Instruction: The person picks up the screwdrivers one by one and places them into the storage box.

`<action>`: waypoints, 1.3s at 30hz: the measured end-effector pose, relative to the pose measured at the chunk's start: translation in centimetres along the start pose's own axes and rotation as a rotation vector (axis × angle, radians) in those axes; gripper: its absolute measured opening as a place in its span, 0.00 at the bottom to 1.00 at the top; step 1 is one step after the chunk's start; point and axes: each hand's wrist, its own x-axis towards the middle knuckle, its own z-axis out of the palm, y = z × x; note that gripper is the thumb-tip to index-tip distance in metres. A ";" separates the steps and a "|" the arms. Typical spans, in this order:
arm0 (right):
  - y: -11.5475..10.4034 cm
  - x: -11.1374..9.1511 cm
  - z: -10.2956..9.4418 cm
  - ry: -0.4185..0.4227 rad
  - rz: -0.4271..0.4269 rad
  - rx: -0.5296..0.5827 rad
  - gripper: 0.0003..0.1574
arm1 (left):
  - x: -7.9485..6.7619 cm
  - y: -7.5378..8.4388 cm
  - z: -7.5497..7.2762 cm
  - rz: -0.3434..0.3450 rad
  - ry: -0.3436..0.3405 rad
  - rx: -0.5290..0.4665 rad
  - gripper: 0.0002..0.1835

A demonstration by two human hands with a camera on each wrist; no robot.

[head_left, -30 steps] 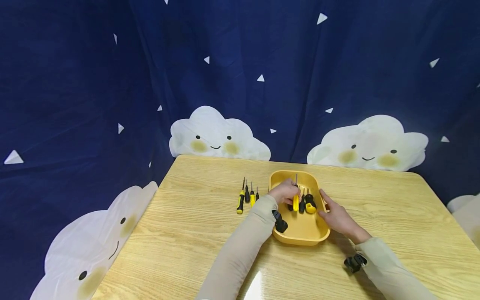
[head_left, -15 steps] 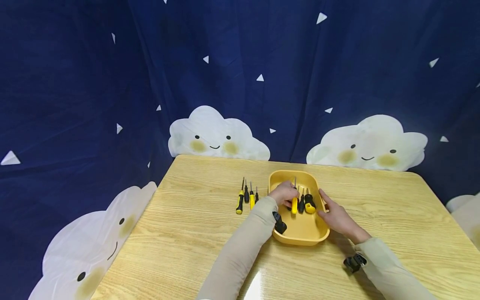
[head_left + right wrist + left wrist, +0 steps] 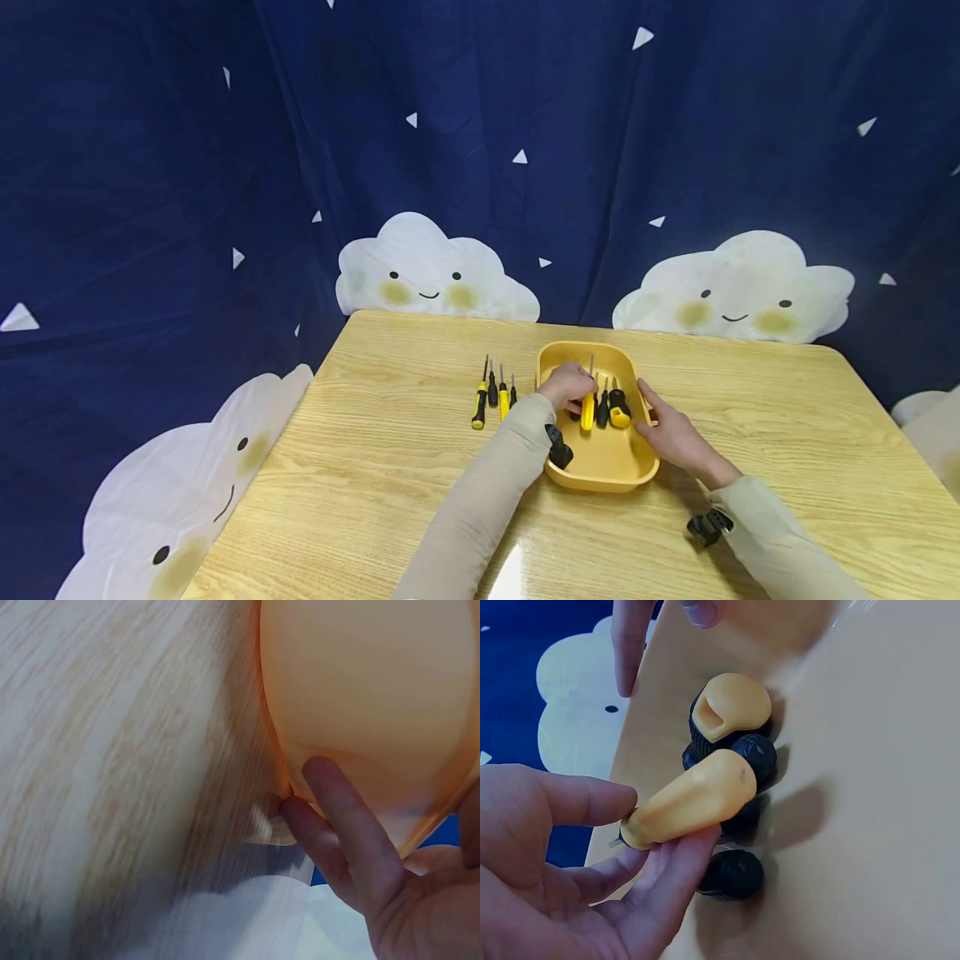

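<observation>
Yellow screwdriver: tilted inside the tray, tip toward far edge; handle pinched in left hand, thumb against fingers. Black-handled screwdrivers: alongside; slack pinch could roll it onto them. Right hand: gripping tray's right edge; loosened, tray might slide.

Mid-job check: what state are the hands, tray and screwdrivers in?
Left hand: pinches the yellow-handled screwdriver
Right hand: holds the tray's right side
Tray: upright on the table
Yellow-handled screwdriver: held over the tray
Stubby screwdriver: lying in the tray
Black screwdrivers: lying in the tray
Screwdrivers left of the tray: lying on the table
</observation>
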 end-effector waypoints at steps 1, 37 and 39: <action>0.0 0.0 0.0 -0.003 0.000 -0.001 0.46 | 0.0 0.0 0.0 0.002 -0.001 -0.006 0.05; -0.4 0.0 -0.1 -0.013 0.011 -0.006 0.45 | -2.3 2.9 -3.7 0.215 -0.129 0.010 0.06; -0.3 0.0 0.0 -0.010 0.008 -0.010 0.45 | -2.1 2.7 -4.2 0.235 -0.113 0.072 0.07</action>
